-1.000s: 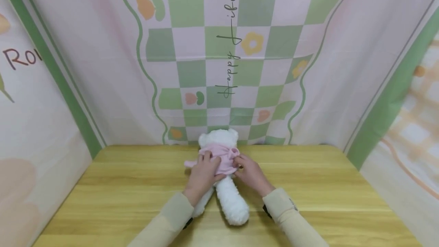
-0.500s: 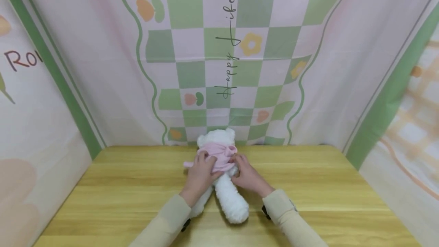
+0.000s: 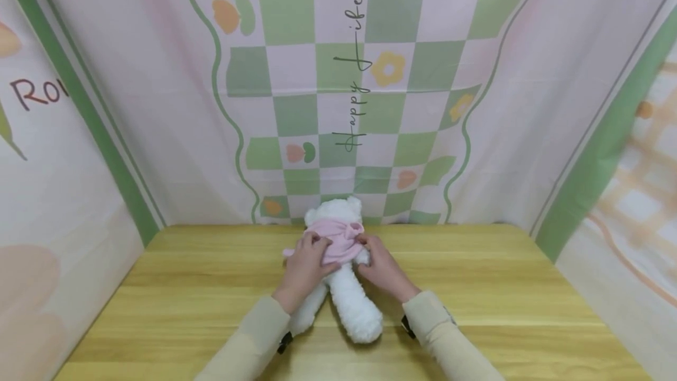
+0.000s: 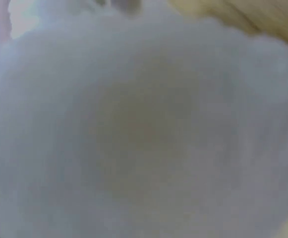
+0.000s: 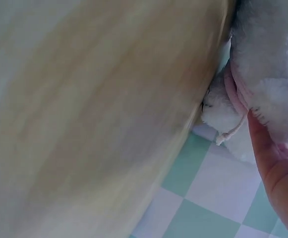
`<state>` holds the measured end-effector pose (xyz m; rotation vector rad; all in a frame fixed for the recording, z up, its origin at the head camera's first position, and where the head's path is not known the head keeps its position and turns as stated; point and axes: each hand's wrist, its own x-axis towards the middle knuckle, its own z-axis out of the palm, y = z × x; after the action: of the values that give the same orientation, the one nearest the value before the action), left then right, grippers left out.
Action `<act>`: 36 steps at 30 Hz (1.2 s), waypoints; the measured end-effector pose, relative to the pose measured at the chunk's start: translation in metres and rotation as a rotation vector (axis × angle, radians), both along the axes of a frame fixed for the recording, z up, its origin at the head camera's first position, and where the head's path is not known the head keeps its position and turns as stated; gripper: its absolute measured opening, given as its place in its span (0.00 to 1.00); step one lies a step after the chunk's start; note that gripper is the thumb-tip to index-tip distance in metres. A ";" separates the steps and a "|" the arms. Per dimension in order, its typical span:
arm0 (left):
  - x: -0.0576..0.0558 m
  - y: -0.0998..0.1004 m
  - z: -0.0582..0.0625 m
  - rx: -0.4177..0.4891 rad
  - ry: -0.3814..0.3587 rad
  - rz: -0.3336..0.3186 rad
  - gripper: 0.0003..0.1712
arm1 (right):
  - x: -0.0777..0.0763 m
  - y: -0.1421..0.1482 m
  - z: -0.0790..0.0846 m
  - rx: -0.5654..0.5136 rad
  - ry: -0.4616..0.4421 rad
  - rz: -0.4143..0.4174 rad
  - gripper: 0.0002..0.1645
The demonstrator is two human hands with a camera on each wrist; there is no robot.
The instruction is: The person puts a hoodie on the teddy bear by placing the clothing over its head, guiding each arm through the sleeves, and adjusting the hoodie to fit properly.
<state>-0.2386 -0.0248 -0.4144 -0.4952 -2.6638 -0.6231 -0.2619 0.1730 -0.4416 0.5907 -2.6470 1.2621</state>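
A white plush teddy bear (image 3: 355,310) lies on the table, legs toward me and head at the back wall. Its pink garment (image 3: 341,246) has a bow-like bunch near the upper right. My left hand (image 3: 301,266) grips the bear's left side over the garment, thumb by the lower hem. On the opposite side, my right hand (image 3: 388,269) holds the bear by one short arm (image 5: 277,106), index finger at the garment's edge and thumb lower down. White fur (image 4: 144,129) fills the left wrist view, blurred. The undersides of both hands are hidden.
The wooden table (image 3: 476,287) extends on both sides of the bear. A green-and-white checked cloth (image 3: 391,10) hangs right behind its far edge. Printed side curtains (image 3: 58,193) stand at left and right.
The bear's arm has come into view beside the garment's right edge. My left hand has shifted slightly left and toward me; right finger and thumb are now farther apart.
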 end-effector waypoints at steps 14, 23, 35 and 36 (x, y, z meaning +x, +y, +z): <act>-0.013 -0.024 -0.003 0.472 -0.177 -0.281 0.19 | -0.009 0.003 0.002 0.136 0.687 0.174 0.11; -0.023 -0.038 -0.005 0.439 -0.226 -0.321 0.18 | -0.007 0.013 0.005 0.088 0.568 0.236 0.03; -0.016 -0.028 0.001 0.071 -0.016 -0.239 0.15 | -0.002 -0.004 0.016 0.235 0.683 0.203 0.10; -0.014 -0.025 0.002 0.034 -0.014 -0.207 0.19 | 0.000 -0.005 0.018 0.221 0.637 0.181 0.09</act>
<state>-0.2525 -0.0503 -0.4124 -0.7661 -2.6305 -0.7318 -0.2616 0.1676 -0.4234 1.0754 -2.2279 0.6547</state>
